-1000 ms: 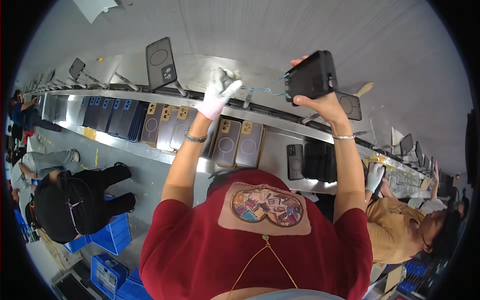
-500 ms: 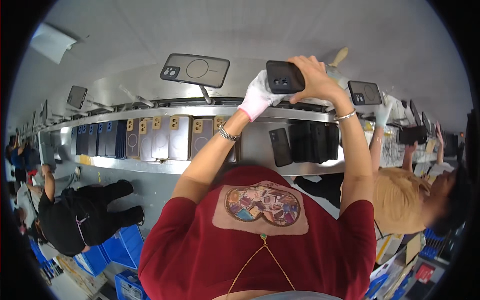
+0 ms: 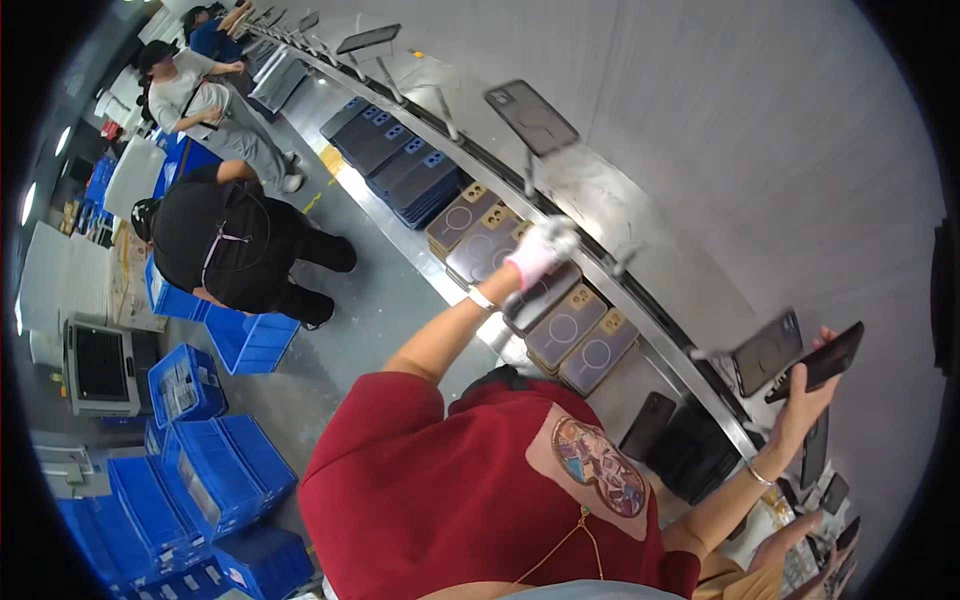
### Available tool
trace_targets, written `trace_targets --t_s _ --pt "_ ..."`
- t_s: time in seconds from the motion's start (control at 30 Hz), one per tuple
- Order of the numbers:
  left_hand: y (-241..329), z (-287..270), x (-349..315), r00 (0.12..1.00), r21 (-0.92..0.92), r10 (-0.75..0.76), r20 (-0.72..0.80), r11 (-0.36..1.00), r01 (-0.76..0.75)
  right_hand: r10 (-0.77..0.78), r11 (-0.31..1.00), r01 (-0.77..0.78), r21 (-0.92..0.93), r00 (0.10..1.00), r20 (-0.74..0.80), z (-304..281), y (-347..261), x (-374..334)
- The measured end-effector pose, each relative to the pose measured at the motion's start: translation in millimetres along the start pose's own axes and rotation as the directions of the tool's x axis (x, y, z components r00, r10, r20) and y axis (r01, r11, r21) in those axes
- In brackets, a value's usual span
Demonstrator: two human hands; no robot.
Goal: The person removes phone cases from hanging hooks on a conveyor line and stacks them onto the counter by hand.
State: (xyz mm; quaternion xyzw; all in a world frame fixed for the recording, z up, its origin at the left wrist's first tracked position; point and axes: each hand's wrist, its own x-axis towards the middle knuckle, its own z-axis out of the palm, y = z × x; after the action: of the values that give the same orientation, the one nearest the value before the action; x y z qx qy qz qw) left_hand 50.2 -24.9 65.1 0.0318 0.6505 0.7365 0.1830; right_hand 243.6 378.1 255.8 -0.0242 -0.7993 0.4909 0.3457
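Note:
My bare right hand (image 3: 805,400), with a bracelet at the wrist, grips a dark phone case (image 3: 838,357) out to the right. Close beside it, another dark phone case (image 3: 767,352) with a ring on its back stands on a holder along the line. My left hand (image 3: 548,250), in a white glove with a pink cuff, reaches over the near edge of the line above a row of phone cases. Motion smears its fingers, so whether they hold anything cannot be told. Below it lie clear-backed phone cases with gold camera surrounds (image 3: 563,328).
Blue-topped phone cases (image 3: 410,180) are stacked farther left on the metal ledge. Black cases (image 3: 695,455) lie right, beside a single dark case (image 3: 648,425). Another case (image 3: 532,117) stands on a holder ahead. A person in black (image 3: 245,240) and blue crates (image 3: 220,465) are left.
My view has turned toward the left. My left hand has left the phone case and moved left over the row. My right hand has carried the case off to the right.

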Motion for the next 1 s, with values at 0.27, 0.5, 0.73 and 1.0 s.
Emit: trace_targets --t_s 0.27,0.5,0.73,1.0 --pt "115.4 -77.7 39.4 0.578 0.620 0.597 -0.555 0.761 -0.190 -0.072 0.941 -0.024 0.338 0.960 0.269 134.2 -77.0 53.9" --pt "111.0 -49.1 44.5 0.716 0.184 0.460 -0.525 0.883 -0.433 -0.160 0.852 -0.081 0.517 0.900 0.405 224.8 -84.9 75.9" --pt "89.6 -25.7 24.3 0.866 0.282 0.461 -0.192 0.871 -0.401 -0.024 0.936 -0.136 0.325 0.896 0.443 210.0 -42.9 108.8" --pt "87.2 46.8 55.3 0.901 -0.231 0.388 0.195 0.911 -0.342 0.054 0.913 -0.284 0.292 0.795 0.604 133.8 -9.8 80.8"
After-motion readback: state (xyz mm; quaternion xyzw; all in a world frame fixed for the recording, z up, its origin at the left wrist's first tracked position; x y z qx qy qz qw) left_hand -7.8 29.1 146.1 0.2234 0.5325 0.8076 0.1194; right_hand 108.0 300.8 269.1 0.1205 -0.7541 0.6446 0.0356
